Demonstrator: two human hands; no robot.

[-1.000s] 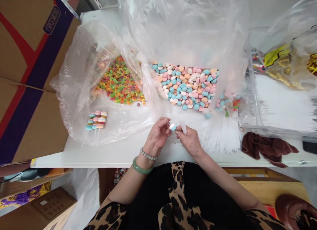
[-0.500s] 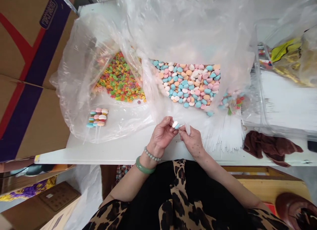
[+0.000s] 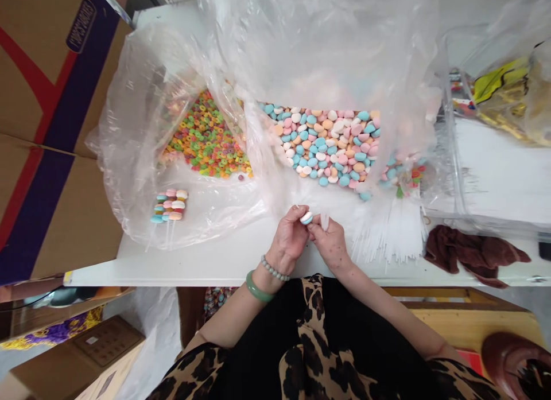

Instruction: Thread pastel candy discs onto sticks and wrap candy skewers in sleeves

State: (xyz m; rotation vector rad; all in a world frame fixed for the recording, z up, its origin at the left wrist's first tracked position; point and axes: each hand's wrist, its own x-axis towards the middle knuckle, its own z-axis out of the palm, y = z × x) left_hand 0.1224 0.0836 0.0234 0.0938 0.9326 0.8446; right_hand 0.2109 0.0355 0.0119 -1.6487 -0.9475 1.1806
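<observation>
My left hand (image 3: 289,238) and my right hand (image 3: 329,244) meet at the table's front edge, both pinched on a white and blue candy piece (image 3: 306,218) that sits on a thin white stick. A clear tube-like piece (image 3: 323,220) pokes up from my right fingers. Behind the hands an open plastic bag holds a pile of pastel round candies (image 3: 329,144). To its left lies a heap of small coloured ring candies (image 3: 205,142). Finished candy sticks (image 3: 169,205) lie on the plastic at the left.
A bundle of white sticks (image 3: 390,230) lies right of my hands, with a brown cloth (image 3: 471,253) beyond it. Cardboard boxes (image 3: 47,119) stand at the left. A clear bin (image 3: 495,170) with a yellow packet sits at the right.
My hands have drawn closer together and shifted slightly right; the candy piece now sits tight between both sets of fingertips.
</observation>
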